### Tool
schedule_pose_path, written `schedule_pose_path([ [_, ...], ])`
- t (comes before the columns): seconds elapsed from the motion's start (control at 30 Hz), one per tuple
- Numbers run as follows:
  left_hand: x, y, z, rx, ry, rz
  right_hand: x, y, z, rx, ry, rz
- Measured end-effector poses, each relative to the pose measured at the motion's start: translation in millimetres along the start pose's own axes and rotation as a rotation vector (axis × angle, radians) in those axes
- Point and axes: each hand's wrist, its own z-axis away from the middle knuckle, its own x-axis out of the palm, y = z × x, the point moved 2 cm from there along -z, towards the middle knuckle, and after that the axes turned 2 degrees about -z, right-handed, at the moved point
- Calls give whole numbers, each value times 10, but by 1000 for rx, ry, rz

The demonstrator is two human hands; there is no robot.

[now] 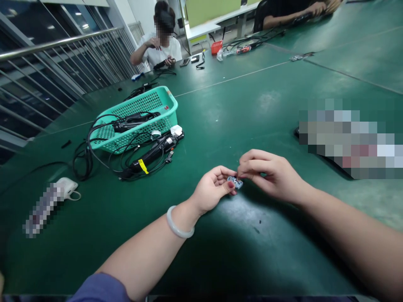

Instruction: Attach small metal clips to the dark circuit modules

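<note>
Between the thumb and fingers of my left hand (209, 191) is a small blue-grey circuit board (238, 183), held just above the green table (201, 260). A pale bangle (176, 226) circles my left wrist. My right hand (273, 174) comes in from the right with its thumb and fingertips pinched together at the board's upper edge. Whatever is in that pinch is too small and too hidden to make out. Small dark bits (260, 222) lie on the table below the board.
To the left, a turquoise basket (135, 140) holds black cabled devices, with a black device (154, 153) and cables beside it. A white-ended object (67, 186) lies far left; a blurred-out item (349, 138) lies right. Across the table are a seated person (166, 46) and another person's arms (292, 19).
</note>
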Motion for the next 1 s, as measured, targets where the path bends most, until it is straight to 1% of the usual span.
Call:
schedule_pose_path([
  [0.2,-19,-19,-3,20,-47,57,-9,-18,16,-51,-8,16],
  [0.33,-11,-22,-3,4,-55,94,-18,1,26,-72,-29,53],
  [0.43,-4,-20,0,-4,-55,93,-20,24,35,-57,-55,93],
  [0.5,-8,-20,-2,-5,-52,87,-27,25,37,-55,-59,78],
  [0.6,-16,-14,-7,-2,-43,69,-40,8,29,-58,-47,-15],
  [0.73,-4,4,-14,-27,-40,24,-35,14,4,7,-68,-113],
  [0.8,10,9,-15,-38,-48,-1,-26,29,-4,27,-88,-117],
  [1.0,9,-26,-13,-38,-35,-74,-27,45,-2,25,-133,-55],
])
